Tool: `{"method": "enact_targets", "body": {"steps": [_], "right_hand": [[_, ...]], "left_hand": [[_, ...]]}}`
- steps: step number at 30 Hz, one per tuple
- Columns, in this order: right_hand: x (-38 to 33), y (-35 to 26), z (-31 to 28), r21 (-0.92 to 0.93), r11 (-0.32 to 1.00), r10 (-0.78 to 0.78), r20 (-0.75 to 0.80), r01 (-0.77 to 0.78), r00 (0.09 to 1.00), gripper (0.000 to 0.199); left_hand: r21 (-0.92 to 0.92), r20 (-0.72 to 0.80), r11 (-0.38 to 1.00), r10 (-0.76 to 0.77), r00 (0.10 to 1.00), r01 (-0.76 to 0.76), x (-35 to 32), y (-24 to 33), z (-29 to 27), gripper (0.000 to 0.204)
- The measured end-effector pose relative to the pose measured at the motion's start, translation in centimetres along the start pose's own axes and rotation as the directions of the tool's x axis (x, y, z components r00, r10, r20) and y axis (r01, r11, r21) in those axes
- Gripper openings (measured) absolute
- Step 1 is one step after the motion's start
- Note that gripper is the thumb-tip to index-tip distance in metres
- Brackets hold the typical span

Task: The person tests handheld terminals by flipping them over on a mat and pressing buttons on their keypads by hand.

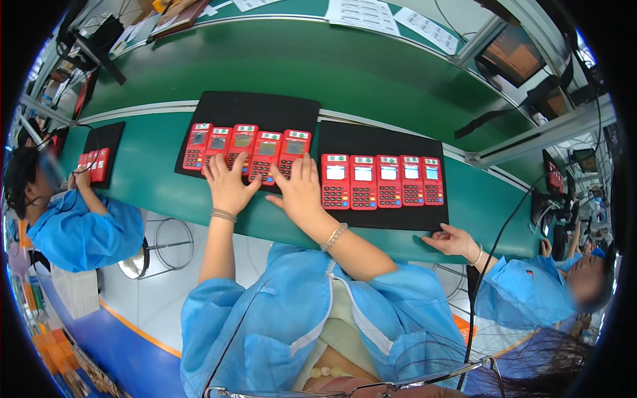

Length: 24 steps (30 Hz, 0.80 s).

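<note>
Several red handheld card payment terminals [243,140] with grey screens stand side by side on a black mat [259,106] in front of me. My left hand [230,189] rests with fingers spread over the lower keys of the terminals left of the middle. Fingers apart, my right hand [300,192] reaches onto the lower part of the rightmost terminal [294,147] of this row, its thumb pointing left. Neither hand grips anything. The fingertips partly hide the keypads, so which keys they touch is unclear.
To the right, a second black mat [391,132] carries another row of red terminals [363,182] with lit screens. A co-worker's hand [454,242] is at the green bench's edge there. At left another person [83,219] handles terminals. A black cable [494,245] hangs at right.
</note>
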State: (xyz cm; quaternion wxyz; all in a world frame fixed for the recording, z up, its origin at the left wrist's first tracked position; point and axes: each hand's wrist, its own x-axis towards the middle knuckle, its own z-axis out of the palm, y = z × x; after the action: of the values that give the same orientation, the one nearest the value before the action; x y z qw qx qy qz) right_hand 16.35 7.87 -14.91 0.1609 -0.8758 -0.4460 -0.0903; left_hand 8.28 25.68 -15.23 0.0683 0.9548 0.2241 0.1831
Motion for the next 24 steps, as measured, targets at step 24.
{"method": "enact_targets", "body": {"steps": [24], "right_hand": [[6.9,-2.1,13.0,-0.094,0.994,0.063,0.15,-0.049,0.987,0.084]], "left_hand": [[0.069,0.202,0.998,-0.008,0.979,-0.006,4.1,-12.1,11.2,0.072]]}}
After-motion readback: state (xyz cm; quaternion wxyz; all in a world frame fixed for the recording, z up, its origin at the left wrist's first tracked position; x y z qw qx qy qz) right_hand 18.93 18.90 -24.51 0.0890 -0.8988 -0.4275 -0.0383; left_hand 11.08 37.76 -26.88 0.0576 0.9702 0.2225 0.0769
